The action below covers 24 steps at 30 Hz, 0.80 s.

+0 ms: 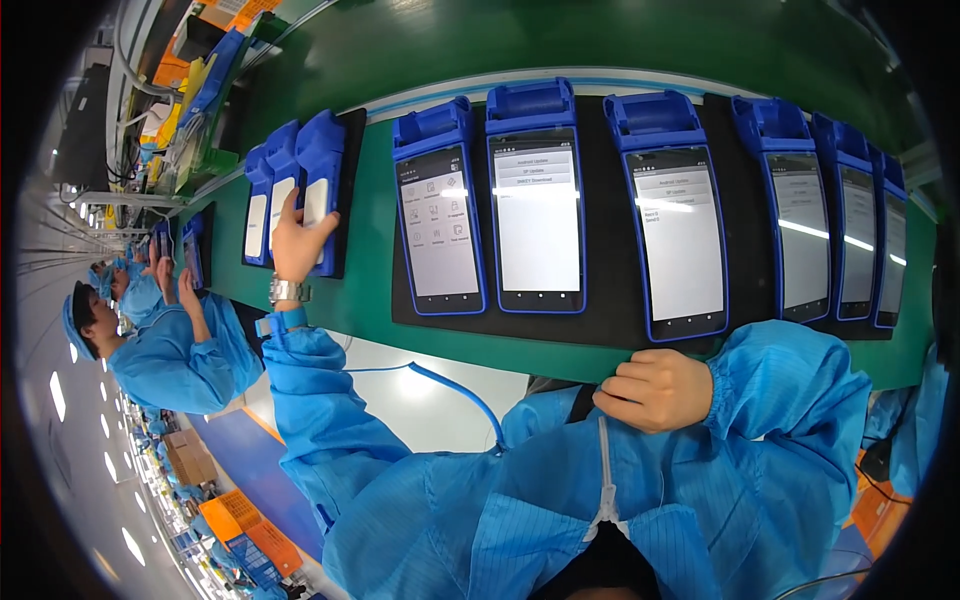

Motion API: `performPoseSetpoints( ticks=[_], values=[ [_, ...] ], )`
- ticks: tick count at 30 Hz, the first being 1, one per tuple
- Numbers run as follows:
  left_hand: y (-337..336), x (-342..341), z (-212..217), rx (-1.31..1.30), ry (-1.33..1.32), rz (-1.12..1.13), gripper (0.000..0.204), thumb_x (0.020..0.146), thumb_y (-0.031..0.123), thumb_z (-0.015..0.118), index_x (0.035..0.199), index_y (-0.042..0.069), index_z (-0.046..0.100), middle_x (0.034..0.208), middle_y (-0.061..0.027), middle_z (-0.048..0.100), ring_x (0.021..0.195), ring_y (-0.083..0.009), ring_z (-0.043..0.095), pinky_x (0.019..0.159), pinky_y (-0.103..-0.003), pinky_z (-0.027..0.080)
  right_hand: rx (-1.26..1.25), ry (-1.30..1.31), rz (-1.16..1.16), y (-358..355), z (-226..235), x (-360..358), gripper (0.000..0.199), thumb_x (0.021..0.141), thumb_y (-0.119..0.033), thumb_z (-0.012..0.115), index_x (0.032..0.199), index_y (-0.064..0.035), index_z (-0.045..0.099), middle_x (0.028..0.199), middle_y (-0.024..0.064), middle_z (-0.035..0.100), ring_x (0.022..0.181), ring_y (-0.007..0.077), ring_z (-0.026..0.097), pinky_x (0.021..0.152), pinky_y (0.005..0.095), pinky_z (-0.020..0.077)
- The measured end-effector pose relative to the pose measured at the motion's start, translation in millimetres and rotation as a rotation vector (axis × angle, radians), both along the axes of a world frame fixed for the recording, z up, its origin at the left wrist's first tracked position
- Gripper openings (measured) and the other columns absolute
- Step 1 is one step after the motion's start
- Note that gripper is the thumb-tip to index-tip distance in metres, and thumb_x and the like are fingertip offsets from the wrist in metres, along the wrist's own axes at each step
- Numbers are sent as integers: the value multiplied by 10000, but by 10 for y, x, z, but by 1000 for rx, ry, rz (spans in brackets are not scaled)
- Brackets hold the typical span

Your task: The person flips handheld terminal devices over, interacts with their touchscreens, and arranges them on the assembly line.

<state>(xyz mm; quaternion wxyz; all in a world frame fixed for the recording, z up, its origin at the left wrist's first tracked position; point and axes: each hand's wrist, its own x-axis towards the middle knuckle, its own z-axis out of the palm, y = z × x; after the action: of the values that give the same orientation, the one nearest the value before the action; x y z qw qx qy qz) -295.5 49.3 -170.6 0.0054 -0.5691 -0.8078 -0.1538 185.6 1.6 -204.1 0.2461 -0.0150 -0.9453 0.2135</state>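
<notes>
At the left end of the bench, my left hand (298,245) reaches over a group of blue handheld terminals. Its thumb and index finger straddle the nearest terminal (317,205) of that group, which shows a white face. Two similar ones, a middle terminal (280,195) and an outer terminal (255,220), stand to its left, partly overlapped. My right hand (655,390) is curled into a fist at the bench's front edge, close to my chest. Its palm side is hidden, and nothing sticks out of it. Beyond it lies a terminal with a lit screen (685,250).
Several more lit terminals lie face up on black mats, including a terminal with an icon menu (440,225), a middle one (538,220) and an overlapping group at right (800,235). A blue coiled cord (450,385) runs to my left wrist. Co-workers (185,345) sit at far left.
</notes>
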Motion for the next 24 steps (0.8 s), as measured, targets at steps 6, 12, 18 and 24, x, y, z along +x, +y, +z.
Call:
performPoseSetpoints(
  ticks=[6,12,18,24],
  values=[
    [4,-671,178,-199,-1767,-141,684,816,415,358,1331,-35,326,1262,-268,450,1010,-354,560,840,-428,487,-12,-15,6,4,18,1,118,763,-105,617,857,-34,620,772,79,613,657,166,598,564,240,488],
    [88,-973,-203,135,-1572,37,515,877,250,398,1322,-8,373,1299,-166,457,1120,-280,503,967,-346,380,-3,-6,-5,10,9,-7,155,693,-99,648,839,-46,649,776,86,628,656,167,610,562,238,483],
    [5,-619,-93,186,-1060,78,473,932,251,400,1318,-21,375,1301,-123,458,1183,-200,442,1000,-291,318,-18,-21,-2,1,14,3,112,758,-103,619,848,-37,619,756,75,604,657,158,592,578,237,481],
    [-62,-175,-140,57,24,-46,903,599,301,762,1280,-113,337,1166,-301,497,1076,-370,511,922,-363,406,-17,-29,-2,10,6,3,127,733,-102,629,845,-43,633,769,82,616,654,165,601,574,241,485]
  ],
)
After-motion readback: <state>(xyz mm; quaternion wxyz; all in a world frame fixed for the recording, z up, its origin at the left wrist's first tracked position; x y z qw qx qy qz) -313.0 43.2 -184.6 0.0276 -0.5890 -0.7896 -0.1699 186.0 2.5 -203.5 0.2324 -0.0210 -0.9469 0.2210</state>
